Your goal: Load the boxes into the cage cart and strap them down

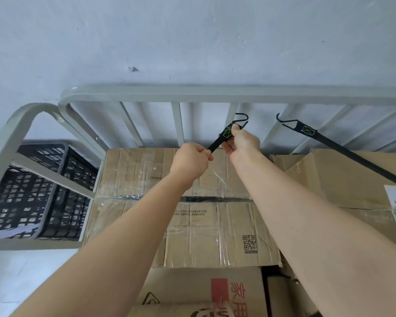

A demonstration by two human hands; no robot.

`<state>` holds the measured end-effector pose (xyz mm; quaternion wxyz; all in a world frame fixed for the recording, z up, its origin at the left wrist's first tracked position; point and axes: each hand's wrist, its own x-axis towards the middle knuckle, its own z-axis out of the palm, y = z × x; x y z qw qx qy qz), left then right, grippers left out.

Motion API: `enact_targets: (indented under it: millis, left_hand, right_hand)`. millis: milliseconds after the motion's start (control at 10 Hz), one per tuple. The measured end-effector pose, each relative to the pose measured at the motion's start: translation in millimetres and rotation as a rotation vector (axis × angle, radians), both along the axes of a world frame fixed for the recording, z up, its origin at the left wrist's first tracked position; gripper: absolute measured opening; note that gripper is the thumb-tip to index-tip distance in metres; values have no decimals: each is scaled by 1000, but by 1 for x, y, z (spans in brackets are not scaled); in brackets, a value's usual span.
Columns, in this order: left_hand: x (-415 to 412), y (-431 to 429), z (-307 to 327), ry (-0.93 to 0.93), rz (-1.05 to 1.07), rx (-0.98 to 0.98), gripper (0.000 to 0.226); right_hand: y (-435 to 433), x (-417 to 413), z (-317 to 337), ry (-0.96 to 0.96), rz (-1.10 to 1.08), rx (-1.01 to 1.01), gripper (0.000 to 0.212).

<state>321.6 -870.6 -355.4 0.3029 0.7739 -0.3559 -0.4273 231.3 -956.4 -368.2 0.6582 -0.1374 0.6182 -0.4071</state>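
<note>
Several taped cardboard boxes (192,216) fill the grey cage cart (192,93). My left hand (189,162) grips a black strap (215,144) lower down. My right hand (242,140) pinches the same strap near its stitched end, just below its black hook (242,118). The hook hangs close to a vertical bar of the cart's back wall; whether it is caught on anything I cannot tell. A second black strap (343,149) runs from its own hook (284,121) at the back wall down to the right across another box (343,179).
A black plastic crate (32,191) stands left of the cart, behind its grey side frame (12,133). A pale wall (192,42) rises right behind the cart. More boxes (204,291) lie at the near edge.
</note>
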Motion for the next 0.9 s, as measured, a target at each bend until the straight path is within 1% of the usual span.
enact_targets:
  millis: [100, 200, 300, 400, 500, 600, 700, 800, 900]
  left_hand:
    - [3, -10, -7, 10, 22, -9, 32]
    - [10, -10, -13, -3, 37, -22, 32]
    - [15, -3, -20, -12, 8, 7, 29]
    - [16, 4, -27, 17, -27, 49, 27]
    - [17, 5, -29, 31, -19, 78, 27]
    - [21, 7, -26, 23, -33, 127, 27]
    - [24, 8, -23, -76, -82, 135, 27]
    - [22, 8, -19, -228, -135, 146, 26]
    - [18, 17, -13, -385, -180, 143, 31]
  right_hand:
    - [-15, 8, -5, 6, -19, -11, 22]
    - [-21, 17, -13, 73, 82, -17, 24]
    - [-15, 21, -27, 132, 178, -6, 25]
    - [-9, 18, -37, 123, 213, 16, 25]
    - [-9, 14, -34, 131, 273, 18, 24]
    - [-6, 10, -24, 240, 394, -14, 24]
    - [-2, 4, -18, 374, 539, -74, 20]
    - [5, -3, -15, 628, 707, -194, 17]
    - [18, -17, -10, 884, 879, -297, 23]
